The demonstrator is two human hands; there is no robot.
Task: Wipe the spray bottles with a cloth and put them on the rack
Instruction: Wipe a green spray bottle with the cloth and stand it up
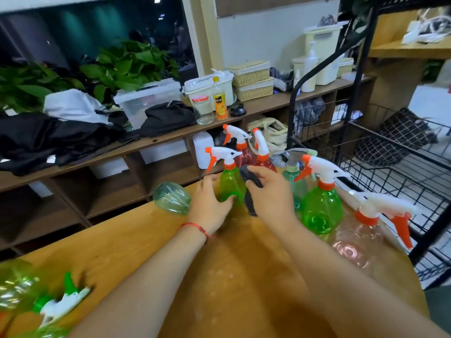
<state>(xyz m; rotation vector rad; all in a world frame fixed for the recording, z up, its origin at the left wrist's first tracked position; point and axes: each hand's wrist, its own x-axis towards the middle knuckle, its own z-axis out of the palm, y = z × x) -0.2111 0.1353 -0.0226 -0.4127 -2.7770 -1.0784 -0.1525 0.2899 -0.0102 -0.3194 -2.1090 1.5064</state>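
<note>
Bottles of red plastic stand behind, a round green bottle right, by the black wire rack. Left grip curls round the slim translucent green spray bottle, upright at the wooden tabletop's far edge; right grip pinches a dark grey cloth beside it.

The desk has a wooden top of orange-brown colour with some pale marks on it. Along its far side several spray bottles stand close together: a slim green bottle, behind it a dark red bottle and a lighter red bottle, then a teal bottle, a round green bottle and, nearest to the right edge, a clear pink bottle. A teal bottle body without sprayer lies on its side at the far left edge. One more green bottle, blurred, lies at the near left corner
</note>
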